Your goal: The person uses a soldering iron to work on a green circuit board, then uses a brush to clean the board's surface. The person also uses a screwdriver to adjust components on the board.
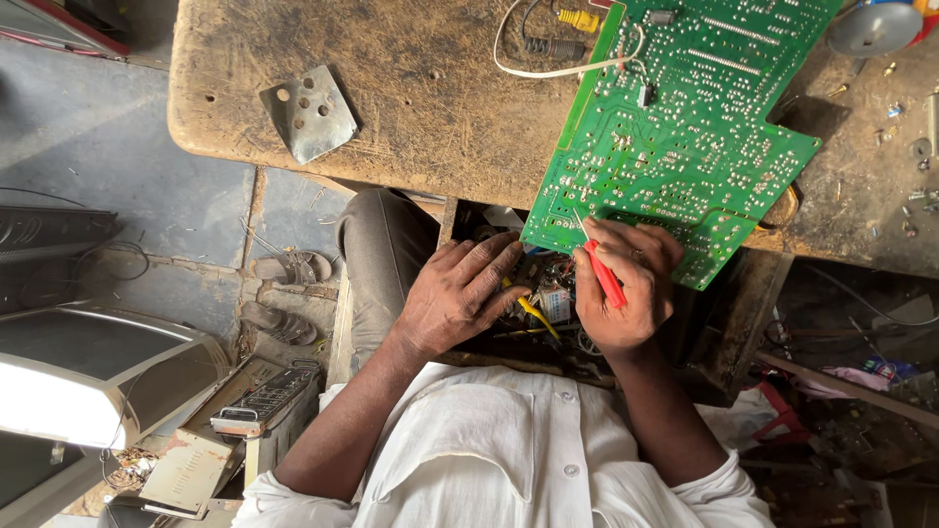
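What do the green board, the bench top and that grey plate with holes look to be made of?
The green board looks like rigid laminate with a glossy green coat, dotted with silvery solder points. The bench top seems to be old wood, matt, stained and scratched, with rounded worn edges. The grey plate is probably sheet metal: thin, dull grey, with punched round holes.

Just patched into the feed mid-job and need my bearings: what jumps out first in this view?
The large green circuit board lies solder side up, overhanging the near edge of the worn wooden bench. Just below it the right hand holds a red screwdriver with its tip at the board's lower edge, while the left hand reaches into the open drawer of wires. A bent metal plate sits on the bench to the left.
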A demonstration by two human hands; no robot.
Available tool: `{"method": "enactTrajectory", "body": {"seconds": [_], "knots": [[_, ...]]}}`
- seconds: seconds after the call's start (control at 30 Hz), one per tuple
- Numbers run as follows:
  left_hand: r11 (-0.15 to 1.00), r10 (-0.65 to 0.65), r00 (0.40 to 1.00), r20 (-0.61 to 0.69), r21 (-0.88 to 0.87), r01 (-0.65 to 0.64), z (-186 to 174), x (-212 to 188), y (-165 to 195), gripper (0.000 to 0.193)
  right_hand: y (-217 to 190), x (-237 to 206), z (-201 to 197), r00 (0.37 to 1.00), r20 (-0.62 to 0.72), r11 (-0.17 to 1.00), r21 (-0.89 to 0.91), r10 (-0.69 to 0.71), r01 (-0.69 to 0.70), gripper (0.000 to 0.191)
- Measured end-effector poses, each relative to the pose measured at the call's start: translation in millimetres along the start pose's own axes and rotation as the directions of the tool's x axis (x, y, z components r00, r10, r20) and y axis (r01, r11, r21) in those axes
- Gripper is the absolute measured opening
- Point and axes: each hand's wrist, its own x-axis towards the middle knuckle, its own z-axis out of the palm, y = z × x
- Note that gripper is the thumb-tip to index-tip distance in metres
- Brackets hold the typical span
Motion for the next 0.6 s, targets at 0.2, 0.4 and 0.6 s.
{"method": "enactTrajectory", "body": {"seconds": [0.2,0.4,0.6], "knots": [[1.000,0.001,1.000,-0.005,0.026,-0.001,3,-1,-2,0.061,3,7,8,0.998,0.060,0.999,-0.008,-0.034,0.034,0.040],[1.000,-0.002,1.000,0.026,0.026,0.001,3,-2,-2,0.062,2,10,12,0.999,0.040,1.000,-0.011,-0.004,0.005,0.041],[0.999,-0.012,0.999,0.042,0.040,0.011,4,-2,-2,0.062,2,9,15,0.999,0.040,0.999,-0.042,-0.007,0.008,0.039]]}}
